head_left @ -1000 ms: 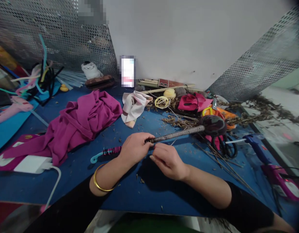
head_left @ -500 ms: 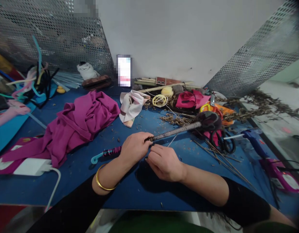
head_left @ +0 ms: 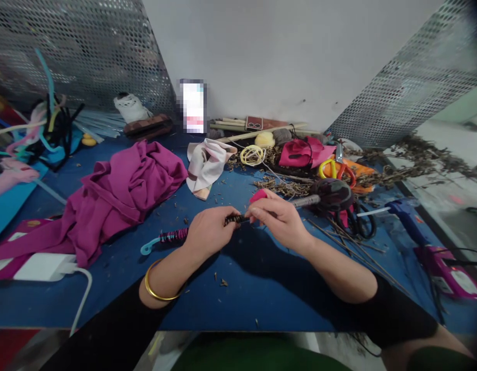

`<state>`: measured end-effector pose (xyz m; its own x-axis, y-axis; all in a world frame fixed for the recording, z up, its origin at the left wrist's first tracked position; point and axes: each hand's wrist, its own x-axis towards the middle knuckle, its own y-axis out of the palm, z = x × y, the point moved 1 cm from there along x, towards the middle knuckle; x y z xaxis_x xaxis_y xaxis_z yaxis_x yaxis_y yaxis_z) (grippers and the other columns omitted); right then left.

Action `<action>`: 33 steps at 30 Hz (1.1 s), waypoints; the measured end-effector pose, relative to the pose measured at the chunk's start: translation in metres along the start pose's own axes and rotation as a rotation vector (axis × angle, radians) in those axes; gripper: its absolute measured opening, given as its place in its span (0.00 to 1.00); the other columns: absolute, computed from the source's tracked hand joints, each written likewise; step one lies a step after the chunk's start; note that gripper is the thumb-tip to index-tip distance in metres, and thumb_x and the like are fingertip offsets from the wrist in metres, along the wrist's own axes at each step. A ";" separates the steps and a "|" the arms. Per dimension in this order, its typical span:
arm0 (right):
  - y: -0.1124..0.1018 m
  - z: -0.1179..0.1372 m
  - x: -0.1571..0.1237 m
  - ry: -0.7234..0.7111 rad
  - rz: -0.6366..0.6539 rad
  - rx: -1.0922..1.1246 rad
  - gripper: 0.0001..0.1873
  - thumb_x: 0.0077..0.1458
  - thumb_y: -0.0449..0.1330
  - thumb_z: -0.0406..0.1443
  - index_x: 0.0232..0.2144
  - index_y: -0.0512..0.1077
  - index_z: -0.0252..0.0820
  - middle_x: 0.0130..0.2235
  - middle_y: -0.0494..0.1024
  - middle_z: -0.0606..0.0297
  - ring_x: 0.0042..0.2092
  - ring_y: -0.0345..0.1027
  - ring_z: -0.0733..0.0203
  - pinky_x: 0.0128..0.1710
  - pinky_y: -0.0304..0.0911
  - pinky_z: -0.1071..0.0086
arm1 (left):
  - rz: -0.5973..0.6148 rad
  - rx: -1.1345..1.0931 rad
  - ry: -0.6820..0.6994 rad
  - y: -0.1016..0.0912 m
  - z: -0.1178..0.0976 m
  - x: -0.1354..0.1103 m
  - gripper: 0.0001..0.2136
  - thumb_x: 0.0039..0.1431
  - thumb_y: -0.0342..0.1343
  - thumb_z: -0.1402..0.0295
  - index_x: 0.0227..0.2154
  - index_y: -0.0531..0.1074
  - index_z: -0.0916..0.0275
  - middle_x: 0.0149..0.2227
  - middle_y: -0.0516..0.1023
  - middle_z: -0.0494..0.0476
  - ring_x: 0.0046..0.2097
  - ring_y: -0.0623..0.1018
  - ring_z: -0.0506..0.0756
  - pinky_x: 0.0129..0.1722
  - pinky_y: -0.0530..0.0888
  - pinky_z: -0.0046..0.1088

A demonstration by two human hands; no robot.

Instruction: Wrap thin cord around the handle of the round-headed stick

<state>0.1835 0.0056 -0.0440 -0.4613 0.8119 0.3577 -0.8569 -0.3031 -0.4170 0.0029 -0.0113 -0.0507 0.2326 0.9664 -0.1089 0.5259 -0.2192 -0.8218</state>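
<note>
A stick [head_left: 175, 235] wound with purple, black and grey cord lies slantwise above the table. Its left end is a light-blue hook [head_left: 146, 249]; toward the right it meets a dark cloth-like bundle [head_left: 333, 195]. My left hand [head_left: 211, 229] is closed round the wound part, a dark coiled stretch showing past its fingers. Just right of it, my right hand [head_left: 279, 219] pinches thumb and fingers together close against the stick. What lies in that pinch is too small to make out. A bit of pink shows at its index finger.
Purple cloth [head_left: 133, 185] is heaped at left, near a white charger [head_left: 45, 267]. Behind my hands are a pale cloth [head_left: 207, 165] and a phone [head_left: 194, 107]. Scissors [head_left: 341, 172], dried stems [head_left: 282, 188] and a blue glue gun [head_left: 410, 221] are at right.
My right hand has moved from below the stick up and to the right, over it. My left hand keeps its hold, slightly shifted. The view has turned a little.
</note>
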 end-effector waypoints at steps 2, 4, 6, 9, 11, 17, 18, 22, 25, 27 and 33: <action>0.000 -0.003 0.001 0.084 0.022 0.095 0.15 0.63 0.52 0.40 0.29 0.74 0.43 0.30 0.74 0.63 0.37 0.68 0.61 0.35 0.67 0.67 | -0.002 -0.001 0.007 0.000 0.000 0.000 0.12 0.54 0.53 0.67 0.39 0.78 0.52 0.36 0.83 0.50 0.36 0.79 0.56 0.33 0.69 0.28; 0.002 -0.006 0.002 0.101 0.021 0.137 0.16 0.64 0.52 0.41 0.29 0.73 0.42 0.31 0.75 0.63 0.38 0.68 0.61 0.39 0.67 0.66 | -0.007 0.006 0.016 0.000 0.000 0.001 0.13 0.55 0.52 0.68 0.41 0.78 0.53 0.39 0.83 0.52 0.39 0.80 0.57 0.35 0.70 0.30; 0.003 -0.009 0.003 0.088 0.006 0.131 0.15 0.64 0.51 0.40 0.28 0.71 0.41 0.31 0.73 0.64 0.38 0.68 0.62 0.42 0.65 0.65 | -0.005 0.009 0.024 0.000 0.001 0.001 0.13 0.55 0.52 0.68 0.42 0.78 0.54 0.42 0.83 0.54 0.42 0.80 0.58 0.37 0.70 0.31; 0.005 -0.014 0.004 0.079 0.027 0.089 0.16 0.65 0.49 0.38 0.26 0.67 0.41 0.31 0.69 0.65 0.36 0.66 0.64 0.40 0.62 0.68 | 0.010 0.000 0.016 0.002 0.001 0.001 0.12 0.55 0.53 0.68 0.40 0.78 0.55 0.41 0.83 0.54 0.42 0.80 0.59 0.36 0.70 0.31; 0.006 -0.017 0.005 0.063 0.048 0.039 0.16 0.66 0.47 0.37 0.26 0.64 0.41 0.30 0.67 0.66 0.35 0.63 0.65 0.38 0.61 0.70 | 0.005 -0.010 -0.006 0.003 0.001 0.000 0.10 0.55 0.54 0.67 0.38 0.77 0.56 0.39 0.83 0.54 0.40 0.80 0.59 0.35 0.70 0.30; 0.007 -0.019 0.006 0.039 0.124 -0.164 0.15 0.66 0.44 0.35 0.26 0.60 0.42 0.28 0.63 0.67 0.36 0.59 0.63 0.39 0.57 0.68 | -0.049 0.011 -0.020 0.004 -0.002 -0.002 0.10 0.53 0.55 0.70 0.40 0.74 0.56 0.39 0.83 0.53 0.41 0.81 0.58 0.37 0.72 0.30; 0.007 -0.019 0.006 0.040 0.142 -0.188 0.15 0.66 0.44 0.35 0.26 0.59 0.42 0.28 0.63 0.67 0.35 0.59 0.63 0.39 0.58 0.67 | -0.055 0.012 -0.010 0.004 -0.002 -0.002 0.11 0.53 0.55 0.70 0.41 0.74 0.55 0.39 0.83 0.52 0.42 0.81 0.58 0.38 0.72 0.30; 0.008 -0.019 0.007 0.043 0.187 -0.241 0.15 0.66 0.44 0.34 0.26 0.58 0.43 0.28 0.63 0.67 0.34 0.59 0.63 0.40 0.59 0.67 | -0.062 -0.002 0.024 0.005 -0.002 -0.003 0.15 0.54 0.55 0.70 0.44 0.74 0.53 0.40 0.83 0.50 0.43 0.81 0.57 0.40 0.73 0.29; 0.008 -0.018 0.006 0.062 0.213 -0.279 0.14 0.65 0.44 0.34 0.27 0.59 0.43 0.31 0.65 0.65 0.36 0.61 0.62 0.39 0.59 0.67 | -0.045 -0.036 0.049 0.007 0.000 -0.002 0.16 0.55 0.54 0.70 0.45 0.76 0.52 0.41 0.83 0.49 0.43 0.81 0.57 0.40 0.73 0.29; 0.008 -0.018 0.006 0.070 0.230 -0.265 0.13 0.65 0.44 0.33 0.27 0.60 0.42 0.36 0.67 0.62 0.38 0.63 0.62 0.40 0.60 0.66 | -0.040 -0.074 0.057 0.008 0.002 0.000 0.15 0.55 0.54 0.70 0.44 0.77 0.51 0.41 0.83 0.49 0.43 0.81 0.56 0.41 0.73 0.29; 0.002 -0.019 0.008 0.136 0.052 0.050 0.14 0.63 0.50 0.34 0.25 0.66 0.40 0.42 0.71 0.58 0.50 0.66 0.60 0.51 0.61 0.64 | -0.046 -0.040 0.035 0.008 0.004 0.002 0.13 0.55 0.55 0.69 0.43 0.78 0.54 0.42 0.83 0.52 0.44 0.80 0.58 0.42 0.72 0.31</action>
<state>0.1826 0.0213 -0.0582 -0.4730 0.8535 0.2187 -0.8444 -0.3683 -0.3891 0.0042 -0.0107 -0.0596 0.2354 0.9706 -0.0510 0.5686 -0.1801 -0.8027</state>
